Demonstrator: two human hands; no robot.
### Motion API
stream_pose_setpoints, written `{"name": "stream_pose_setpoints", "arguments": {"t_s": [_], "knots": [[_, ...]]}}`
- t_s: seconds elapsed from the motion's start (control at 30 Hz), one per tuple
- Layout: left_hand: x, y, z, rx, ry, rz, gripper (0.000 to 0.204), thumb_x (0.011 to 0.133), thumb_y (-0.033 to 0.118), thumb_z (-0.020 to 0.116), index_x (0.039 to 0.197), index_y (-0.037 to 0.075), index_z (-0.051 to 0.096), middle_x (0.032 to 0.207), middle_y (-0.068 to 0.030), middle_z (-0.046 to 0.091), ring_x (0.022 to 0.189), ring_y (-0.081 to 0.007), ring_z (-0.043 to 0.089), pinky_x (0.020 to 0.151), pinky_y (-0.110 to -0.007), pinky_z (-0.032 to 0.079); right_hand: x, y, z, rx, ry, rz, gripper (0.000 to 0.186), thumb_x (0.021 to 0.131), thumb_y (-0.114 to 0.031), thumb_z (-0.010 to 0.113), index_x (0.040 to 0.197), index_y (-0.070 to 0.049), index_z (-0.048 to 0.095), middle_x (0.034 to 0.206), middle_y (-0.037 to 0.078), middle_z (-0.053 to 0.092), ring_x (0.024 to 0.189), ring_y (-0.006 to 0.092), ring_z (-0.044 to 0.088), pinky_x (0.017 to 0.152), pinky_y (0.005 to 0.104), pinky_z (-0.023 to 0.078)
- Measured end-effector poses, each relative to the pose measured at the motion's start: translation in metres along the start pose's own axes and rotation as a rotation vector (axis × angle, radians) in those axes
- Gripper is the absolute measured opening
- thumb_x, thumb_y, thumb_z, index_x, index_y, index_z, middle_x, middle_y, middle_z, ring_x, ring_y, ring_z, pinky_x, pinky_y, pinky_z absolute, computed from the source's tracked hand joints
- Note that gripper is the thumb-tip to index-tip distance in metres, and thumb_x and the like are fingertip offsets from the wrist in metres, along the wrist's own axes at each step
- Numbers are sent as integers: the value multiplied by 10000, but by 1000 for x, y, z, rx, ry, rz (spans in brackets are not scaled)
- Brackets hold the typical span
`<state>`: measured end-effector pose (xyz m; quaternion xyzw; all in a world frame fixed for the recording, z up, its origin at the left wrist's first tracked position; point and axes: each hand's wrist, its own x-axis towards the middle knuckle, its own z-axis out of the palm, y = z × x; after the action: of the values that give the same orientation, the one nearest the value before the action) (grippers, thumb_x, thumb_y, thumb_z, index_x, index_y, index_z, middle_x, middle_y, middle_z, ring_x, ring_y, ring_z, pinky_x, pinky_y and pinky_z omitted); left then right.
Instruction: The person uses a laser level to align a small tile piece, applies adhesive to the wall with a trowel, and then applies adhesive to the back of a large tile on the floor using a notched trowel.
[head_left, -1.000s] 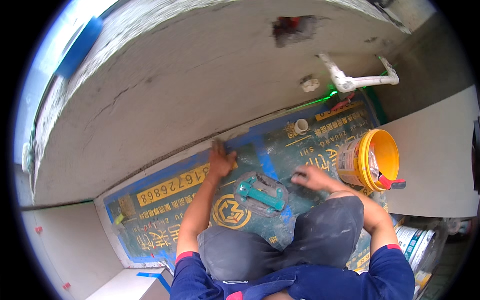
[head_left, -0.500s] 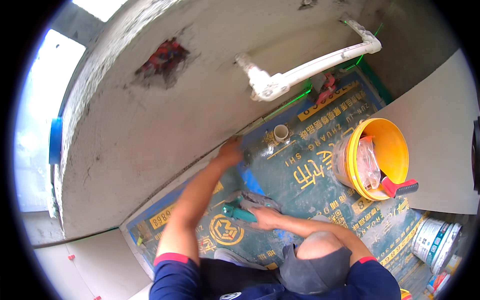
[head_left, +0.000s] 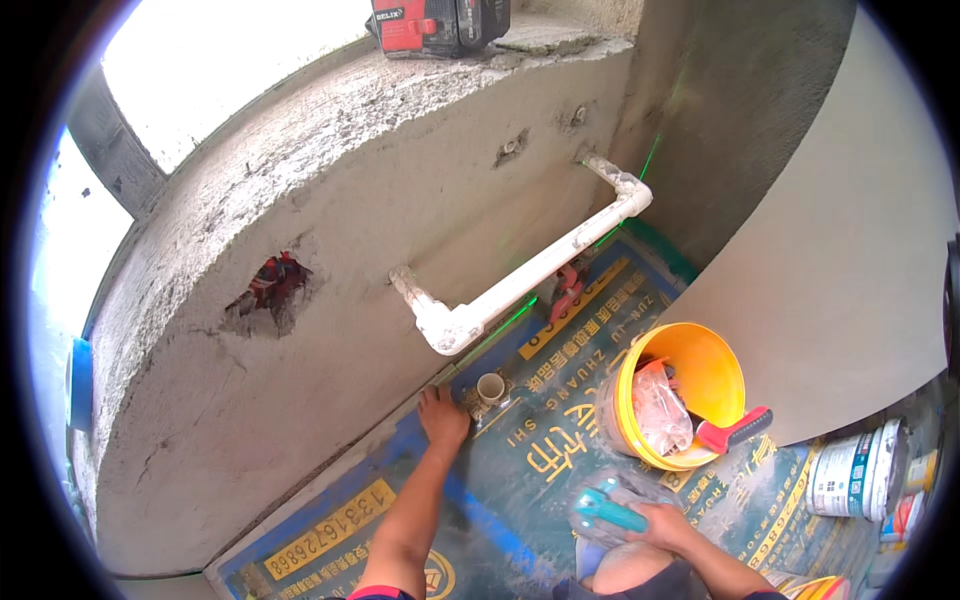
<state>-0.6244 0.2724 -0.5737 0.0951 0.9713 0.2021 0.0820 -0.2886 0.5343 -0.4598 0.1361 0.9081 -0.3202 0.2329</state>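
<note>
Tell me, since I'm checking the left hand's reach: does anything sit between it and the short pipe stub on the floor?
Nothing visible does. The left hand rests just left of the pipe stub.

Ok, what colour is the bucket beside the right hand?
Yellow, seen best in the head view: the bucket stands open on the floor, with a red-handled tool on its rim.

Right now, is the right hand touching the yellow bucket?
Apart. The head view shows the right hand on a teal tool, with bare mat between it and the bucket.

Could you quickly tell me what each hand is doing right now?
Left hand: open, flat on the floor by the wall.
Right hand: closed on a teal tool.
</note>
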Motion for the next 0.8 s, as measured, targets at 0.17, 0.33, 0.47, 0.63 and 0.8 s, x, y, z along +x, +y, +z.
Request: {"name": "stream_pose_setpoints", "arguments": {"t_s": [0.17,0.33,0.47,0.63,0.8], "knots": [[4,-40,45,38,164,384,552,805,173,541,1311,-22,438,1392,-212,391,1310,-395,323,1090,-480,269,-65,58,20,340,181,327,529,639,-314,774,1070,-47,626,909,173,671,854,299,659,748,360,514],[-27,-13,37,-107,116,414,570,842,188,511,1356,-23,384,1429,-222,352,1321,-399,317,1103,-474,256,-105,136,55,383,331,527,455,641,-171,726,1047,-10,603,858,139,657,795,231,639,734,349,503],[-98,3,56,-233,-108,464,539,862,174,520,1349,-15,386,1425,-232,352,1300,-410,346,1100,-449,271,-130,150,63,389,340,633,425,642,-121,698,1036,1,596,849,123,651,782,228,630,739,353,500],[-153,58,33,-412,-376,784,452,854,144,555,1280,17,478,1370,-208,426,1231,-381,443,1042,-431,366,-143,181,61,280,125,682,436,680,-212,737,1055,-31,607,901,151,664,836,265,636,784,366,490],[-117,98,-39,-398,-210,974,332,782,60,616,1112,29,593,998,-131,639,931,-329,612,928,-429,469,-92,8,-131,168,-235,423,325,782,-306,731,980,-58,662,886,143,686,784,224,656,728,345,505]]}}
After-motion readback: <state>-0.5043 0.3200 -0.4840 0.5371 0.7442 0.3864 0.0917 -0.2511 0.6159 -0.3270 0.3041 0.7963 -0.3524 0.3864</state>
